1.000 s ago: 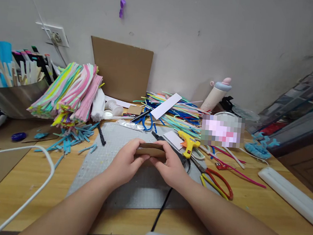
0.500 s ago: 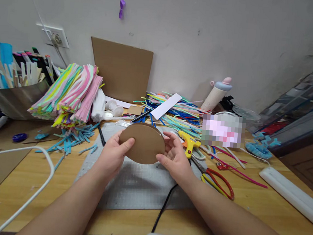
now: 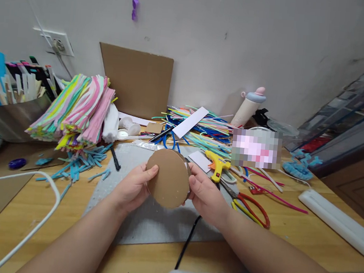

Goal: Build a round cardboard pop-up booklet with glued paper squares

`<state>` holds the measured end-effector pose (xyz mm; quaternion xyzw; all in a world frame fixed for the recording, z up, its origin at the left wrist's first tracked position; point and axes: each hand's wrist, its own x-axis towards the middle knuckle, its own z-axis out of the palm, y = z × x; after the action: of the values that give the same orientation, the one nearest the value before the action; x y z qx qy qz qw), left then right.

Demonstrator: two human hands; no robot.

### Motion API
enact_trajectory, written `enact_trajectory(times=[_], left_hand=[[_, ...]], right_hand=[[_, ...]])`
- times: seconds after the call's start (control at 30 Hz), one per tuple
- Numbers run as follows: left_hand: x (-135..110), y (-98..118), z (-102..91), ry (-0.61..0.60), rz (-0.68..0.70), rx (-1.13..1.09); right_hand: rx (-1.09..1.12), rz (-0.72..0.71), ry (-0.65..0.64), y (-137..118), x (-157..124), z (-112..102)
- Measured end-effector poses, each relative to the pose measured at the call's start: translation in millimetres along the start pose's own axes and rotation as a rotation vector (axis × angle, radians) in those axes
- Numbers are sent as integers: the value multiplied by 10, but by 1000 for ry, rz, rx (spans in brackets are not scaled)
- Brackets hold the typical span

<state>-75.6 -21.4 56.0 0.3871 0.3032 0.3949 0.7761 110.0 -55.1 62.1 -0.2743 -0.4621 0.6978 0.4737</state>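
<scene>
Between my hands a round cardboard disc (image 3: 169, 180) is held up over the grey cutting mat (image 3: 142, 230), its flat face tilted toward me. A second layer of cardboard shows behind its upper right edge. My left hand (image 3: 136, 185) pinches the left edge, thumb on the front face and fingers behind. At the right edge, my right hand (image 3: 207, 194) grips with the thumb in front, its other fingers partly hidden. Just beyond the right hand lie a yellow glue gun (image 3: 218, 165) and a white paper piece (image 3: 199, 161). Scissors with red and yellow handles (image 3: 252, 206) rest to the right.
Bundled pipe cleaners (image 3: 82, 111) and a metal container of sticks (image 3: 14, 115) stand left. Loose pipe cleaners (image 3: 214, 131), a bottle (image 3: 247, 106) and a cardboard sheet (image 3: 136, 79) are at the back. A white cable (image 3: 45, 220) loops left; a power strip (image 3: 336, 222) lies right.
The disc has tipped to face me more fully and dropped slightly. My right hand has closed in on its right edge. The white paper piece behind now shows, and the view has shifted slightly.
</scene>
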Motion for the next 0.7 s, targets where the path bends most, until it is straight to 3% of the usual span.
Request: enact_trajectory(times=[0.13, 0.23, 0.33, 0.4, 0.53, 0.7], left_hand=[[24, -7, -30, 43, 52, 46], [31, 2, -55, 181, 208, 143], [29, -5, -56, 330, 375, 349], [30, -31, -37, 372, 424, 506], [58, -127, 7, 363, 458, 693], [100, -234, -12, 339, 402, 721]], right_hand=[[-87, 17, 33, 9, 26, -30], [-249, -117, 129, 69, 72, -94], [-421, -284, 194, 157, 120, -168], [-494, -323, 210, 219, 145, -208], [-580, -278, 274, 334, 184, -250], [-556, -166, 367, 457, 229, -237]])
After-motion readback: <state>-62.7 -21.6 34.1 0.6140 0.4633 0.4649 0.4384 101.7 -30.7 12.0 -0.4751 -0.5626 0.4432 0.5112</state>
